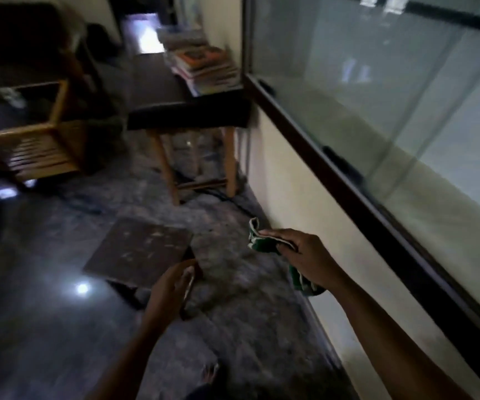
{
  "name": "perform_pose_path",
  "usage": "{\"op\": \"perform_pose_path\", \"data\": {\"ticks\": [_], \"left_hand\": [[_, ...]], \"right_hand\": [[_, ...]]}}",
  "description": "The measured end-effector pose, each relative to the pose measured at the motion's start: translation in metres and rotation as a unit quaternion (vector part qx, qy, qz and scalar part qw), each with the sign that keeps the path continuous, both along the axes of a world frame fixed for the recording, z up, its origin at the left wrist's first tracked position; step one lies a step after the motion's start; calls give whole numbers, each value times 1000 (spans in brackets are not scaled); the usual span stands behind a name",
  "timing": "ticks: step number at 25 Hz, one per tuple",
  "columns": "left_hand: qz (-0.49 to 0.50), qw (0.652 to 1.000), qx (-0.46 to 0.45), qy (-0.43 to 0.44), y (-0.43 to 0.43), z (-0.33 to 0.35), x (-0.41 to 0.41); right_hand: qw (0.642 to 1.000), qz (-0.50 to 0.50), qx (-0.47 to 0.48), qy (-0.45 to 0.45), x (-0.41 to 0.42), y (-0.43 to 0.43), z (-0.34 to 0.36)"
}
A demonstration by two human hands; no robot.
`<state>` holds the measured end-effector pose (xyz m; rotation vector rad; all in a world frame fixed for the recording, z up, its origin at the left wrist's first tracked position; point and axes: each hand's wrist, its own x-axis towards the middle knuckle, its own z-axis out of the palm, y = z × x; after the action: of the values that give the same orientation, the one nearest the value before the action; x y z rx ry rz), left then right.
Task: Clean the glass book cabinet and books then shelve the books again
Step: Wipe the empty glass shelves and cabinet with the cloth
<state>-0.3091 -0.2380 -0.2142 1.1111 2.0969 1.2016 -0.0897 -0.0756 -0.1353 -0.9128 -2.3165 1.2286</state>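
Observation:
My left hand [172, 287] grips the near edge of a large dark brown book [139, 251], held flat over the floor. A little to its right, my right hand [299, 252] holds a bunched green and white cloth [259, 241] close to the cream wall. The glass book cabinet [377, 90] fills the upper right, with a dark wooden frame along its bottom edge; its shelves behind the glass look bare. A stack of books [207, 67] lies on a dark-topped table beside the cabinet's left edge.
The dark-topped table [186, 116] with wooden legs stands against the wall ahead. A low wooden side table [30, 134] with a slatted shelf sits at the left. The floor is dark and glossy, with a grey rug [233, 284] under my hands. A bare foot [211, 373] shows at the bottom.

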Motion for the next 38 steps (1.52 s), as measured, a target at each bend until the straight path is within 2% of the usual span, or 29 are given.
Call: {"op": "perform_pose_path", "data": {"ticks": [3,6,9,11,14,18,21,23,26,27,29,30,31,33,36,38], "left_hand": [[124,992,-4,-38,-37,-10,-51],[174,982,-46,-56,-43,-38,-126],[152,981,-102,-68,-28,-61,-203],[122,978,-150,-73,-13,-72,-240],[66,983,-160,-55,18,-76,-285],[-143,985,-86,-29,94,-29,-276],[-276,959,34,56,155,17,-221],[-351,924,105,109,193,49,-174],[-463,839,227,170,237,93,-83],[-488,806,272,195,245,105,-54],[-512,755,327,246,267,112,-2],[-505,750,339,261,277,115,23],[-493,759,335,261,287,116,45],[-462,791,324,237,303,114,86],[-409,834,311,201,314,102,136],[-375,853,307,193,320,92,156]], "right_hand": [[996,79,23,-39,-90,1,-30],[985,134,37,-105,-195,9,-78],[973,171,-3,-158,-297,11,-122],[967,177,10,-184,-341,9,-137],[977,94,-40,-186,-362,18,-130],[991,-95,-56,-82,-301,43,-71],[966,-256,-30,-16,-223,45,-7],[929,-365,27,56,-168,39,35],[826,-528,118,155,-79,16,85],[795,-569,128,169,-52,10,96],[754,-619,131,175,-6,6,108],[742,-633,126,182,14,10,111],[737,-639,122,184,30,20,114],[752,-631,116,152,53,46,116],[821,-554,69,119,70,88,116],[866,-485,76,94,79,109,116]]}}
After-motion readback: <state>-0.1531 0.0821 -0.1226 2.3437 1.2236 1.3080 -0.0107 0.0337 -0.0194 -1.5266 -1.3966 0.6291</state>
